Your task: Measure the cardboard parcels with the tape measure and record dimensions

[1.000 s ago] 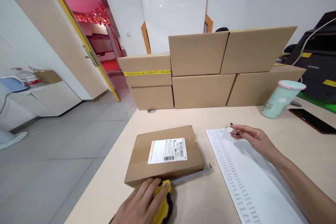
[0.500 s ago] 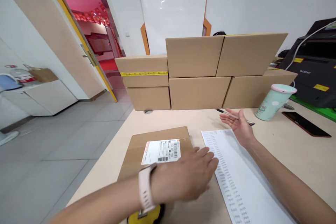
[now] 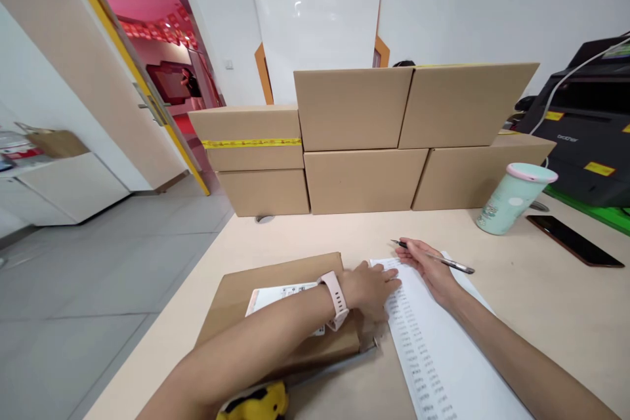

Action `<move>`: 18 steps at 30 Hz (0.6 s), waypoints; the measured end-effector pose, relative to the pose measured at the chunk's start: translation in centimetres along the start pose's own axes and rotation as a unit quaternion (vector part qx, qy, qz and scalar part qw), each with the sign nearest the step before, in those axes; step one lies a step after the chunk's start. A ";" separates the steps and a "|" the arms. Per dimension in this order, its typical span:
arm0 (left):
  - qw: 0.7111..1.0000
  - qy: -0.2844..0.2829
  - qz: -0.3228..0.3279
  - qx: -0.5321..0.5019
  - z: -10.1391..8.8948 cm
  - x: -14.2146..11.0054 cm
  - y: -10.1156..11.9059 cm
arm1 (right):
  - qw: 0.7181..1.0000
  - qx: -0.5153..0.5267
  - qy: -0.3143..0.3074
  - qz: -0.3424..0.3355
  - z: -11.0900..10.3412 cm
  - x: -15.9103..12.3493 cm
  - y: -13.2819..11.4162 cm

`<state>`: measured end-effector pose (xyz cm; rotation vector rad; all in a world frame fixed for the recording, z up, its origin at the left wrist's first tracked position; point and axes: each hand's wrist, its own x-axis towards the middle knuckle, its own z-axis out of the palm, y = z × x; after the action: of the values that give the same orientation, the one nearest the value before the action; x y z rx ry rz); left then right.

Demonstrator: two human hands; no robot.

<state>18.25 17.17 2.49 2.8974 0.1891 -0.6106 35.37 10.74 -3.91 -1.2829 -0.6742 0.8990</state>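
My left hand (image 3: 370, 290), with a pink watch strap at the wrist, lies with fingers spread on the upper left edge of a printed paper sheet (image 3: 443, 354). That forearm crosses a brown cardboard box (image 3: 236, 295) and covers much of its white shipping label (image 3: 268, 295). Between the fingers of my right hand (image 3: 430, 272) is a pen (image 3: 455, 265), its dark tip pointing left above the top of the sheet. A yellow-and-black object (image 3: 260, 403) is partly cut off at the bottom, and a thin grey strip (image 3: 339, 364) runs along the box's near side.
Several cardboard boxes (image 3: 364, 180) are stacked along the table's back. To the right stand a mint-green cup (image 3: 514, 200), a dark phone (image 3: 573, 239) and a black printer (image 3: 581, 138). The table's left edge drops to a grey floor (image 3: 123, 275).
My left hand has moved up and away from me onto the paper's edge. My right hand has turned from palm-open to closed fingers around the pen and come down towards the sheet.
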 end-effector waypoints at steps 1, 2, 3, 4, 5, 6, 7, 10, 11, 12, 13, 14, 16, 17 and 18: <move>1.000 0.006 0.005 -0.002 0.1 0.0 -0.1 | 0.999 -0.030 0.012 -0.014 0.0 0.0 0.1; 1.000 0.010 0.009 -0.004 0.2 0.1 -0.2 | 0.998 -0.052 0.024 -0.024 0.0 0.0 0.2; 1.000 0.014 0.014 -0.007 0.2 0.1 -0.4 | 0.997 -0.064 0.033 -0.030 0.0 0.0 0.4; 1.000 0.019 0.018 -0.009 0.3 0.1 -0.4 | 0.996 -0.070 0.038 -0.034 0.1 -0.1 0.5; 0.999 0.022 0.021 -0.011 0.3 0.1 -0.5 | 0.995 -0.078 0.039 -0.039 0.2 -0.1 0.5; 0.999 0.025 0.022 -0.012 0.3 0.1 -0.6 | 0.994 -0.087 0.040 -0.044 0.3 -0.2 0.6; 0.999 0.027 0.024 -0.013 0.3 0.1 -0.6 | 0.993 -0.095 0.039 -0.048 0.4 -0.3 0.6; 0.999 0.030 0.025 -0.011 0.2 0.0 -0.5 | 0.990 -0.127 0.039 -0.052 0.7 -0.4 0.7; 0.999 0.031 0.025 -0.010 0.2 0.0 -0.5 | 0.986 -0.148 0.045 -0.059 0.7 -0.4 0.8; 0.999 0.031 0.025 -0.009 0.2 -0.1 -0.5 | 0.981 -0.173 0.054 -0.073 0.6 -0.4 0.9; 0.999 0.031 0.025 -0.007 0.1 -0.1 -0.5 | 0.973 -0.201 0.065 -0.091 0.5 -0.4 0.9; 0.999 0.031 0.025 -0.005 0.1 -0.1 -0.4 | 0.965 -0.226 0.075 -0.109 0.3 -0.3 1.0; 0.999 0.033 0.024 -0.002 0.2 -0.1 -0.4 | 0.953 -0.258 0.084 -0.132 0.0 -0.2 1.1; 0.999 0.034 0.024 -0.001 0.2 0.0 -0.5 | 0.952 -0.263 0.080 -0.134 -0.1 -0.1 1.1; 0.999 0.035 0.025 -0.001 0.3 0.0 -0.5 | 0.952 -0.265 0.075 -0.133 -0.2 -0.1 1.1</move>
<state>18.07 17.59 2.19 2.9149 0.1271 -0.4997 35.26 10.57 -5.07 -1.6651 -0.9811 0.4000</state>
